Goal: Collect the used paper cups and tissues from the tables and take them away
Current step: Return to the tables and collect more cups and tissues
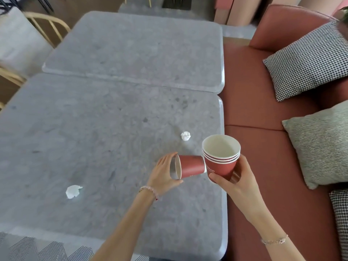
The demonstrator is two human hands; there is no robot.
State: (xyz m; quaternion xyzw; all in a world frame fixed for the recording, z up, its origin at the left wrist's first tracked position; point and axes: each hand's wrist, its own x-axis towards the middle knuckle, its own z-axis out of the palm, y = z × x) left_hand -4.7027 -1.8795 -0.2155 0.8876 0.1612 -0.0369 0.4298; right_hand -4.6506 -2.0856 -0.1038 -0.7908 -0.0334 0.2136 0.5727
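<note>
the left hand [165, 172] grips a single red paper cup [192, 166] that lies on its side. the fingers reach over the top of the white-lined rim and the thumb curls under it, so the mouth of the cup faces the palm and its base points right. that base sits just against the stack of nested red paper cups [221, 157]. the right hand [239, 178] holds this stack upright, with the thumb wrapped across the front of the lowest cup and the fingers curled round behind. the stack's open top shows a pale inside, and white lettering on its side is partly hidden. both cups are at the right edge of the near grey stone-look table [94, 129]; whether the single cup touches the tabletop cannot be told.

a small crumpled white tissue [185, 136] lies on the same table just beyond the cups. a second crumpled white tissue [73, 191] lies well to the left, nearer the front edge. a far grey table [141, 49] butts against the near one. a thin beaded bracelet [150, 191] circles the left wrist and a fine chain bracelet [275, 241] the right.

to the right runs a rust-red upholstered bench [263, 147] carrying a black-and-white houndstooth cushion [308, 61] and a speckled grey-green cushion [320, 147].
</note>
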